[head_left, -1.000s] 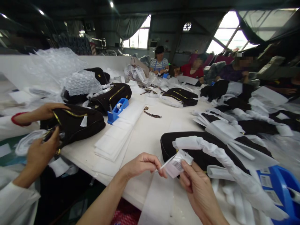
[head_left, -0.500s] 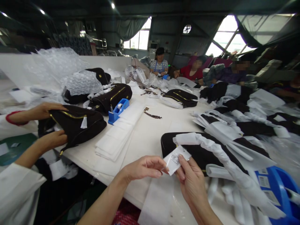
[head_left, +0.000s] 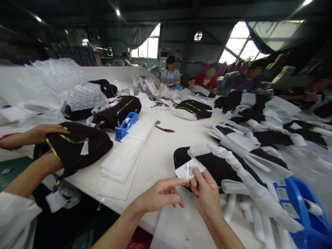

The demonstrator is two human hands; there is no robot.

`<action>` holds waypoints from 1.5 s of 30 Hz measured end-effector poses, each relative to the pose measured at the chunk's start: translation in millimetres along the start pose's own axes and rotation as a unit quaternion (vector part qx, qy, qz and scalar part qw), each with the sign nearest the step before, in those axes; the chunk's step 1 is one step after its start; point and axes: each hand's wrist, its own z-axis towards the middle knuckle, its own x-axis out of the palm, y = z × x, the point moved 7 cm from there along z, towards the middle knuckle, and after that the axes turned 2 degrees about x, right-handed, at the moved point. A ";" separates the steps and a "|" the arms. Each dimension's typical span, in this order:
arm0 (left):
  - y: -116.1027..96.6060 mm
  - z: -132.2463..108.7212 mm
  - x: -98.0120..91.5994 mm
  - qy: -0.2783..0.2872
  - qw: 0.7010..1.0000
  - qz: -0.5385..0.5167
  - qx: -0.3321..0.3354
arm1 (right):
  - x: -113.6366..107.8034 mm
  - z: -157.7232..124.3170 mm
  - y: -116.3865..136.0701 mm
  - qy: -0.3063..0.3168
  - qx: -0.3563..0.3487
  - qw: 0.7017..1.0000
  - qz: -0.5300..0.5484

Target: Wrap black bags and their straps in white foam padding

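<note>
Printed packet (head_left: pixel 187 170), at lower center of the frame, pinched in the right grip (head_left: pixel 207 193) beside an unclenched left grip (head_left: pixel 159 195); probably light, flexible and slick, best held by an edge.

A lane of bare white tabletop (head_left: pixel 157 154) is running from beyond the left hand (head_left: pixel 162 195) up to a brown strap (head_left: pixel 166 129), leaving passage between the stacked foam sheets (head_left: pixel 119 160) and the black handbag (head_left: pixel 211 166). The bag's white-wrapped handle (head_left: pixel 241 166) is blocking reach rightward beyond the right hand (head_left: pixel 206 188); a blue tape dispenser (head_left: pixel 298 207) is crowding the near right corner.
</note>
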 end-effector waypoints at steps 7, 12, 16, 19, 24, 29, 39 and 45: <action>13.0 -4.8 32.4 -0.051 0.988 0.139 0.034 | 2.9 5.6 -3.2 -0.006 0.034 0.999 0.021; 24.9 0.2 32.8 -0.091 0.995 -0.013 0.043 | -4.0 11.8 -2.3 0.023 0.033 0.999 -0.019; 20.6 4.9 -7.1 -0.220 0.970 -0.104 0.023 | -9.8 11.5 -7.8 0.070 0.006 0.990 -0.123; 13.2 4.7 -19.5 -0.278 0.946 -0.164 0.005 | -9.5 10.4 -10.2 0.089 -0.003 0.984 -0.156; 19.2 6.9 13.6 -0.202 0.916 -0.343 -0.053 | -7.3 12.8 -4.5 0.087 0.003 0.988 -0.126; 14.5 13.3 -3.3 -0.261 0.958 -0.116 0.015 | -4.8 12.4 -0.7 0.103 -0.007 0.971 -0.214; -43.5 2.2 -69.1 -0.298 0.929 0.219 -0.010 | -11.0 28.4 35.8 0.190 -0.066 0.909 -0.364; -34.6 -22.0 -74.6 -0.200 0.959 0.179 -0.090 | -17.4 53.1 58.2 0.133 -0.044 0.951 -0.276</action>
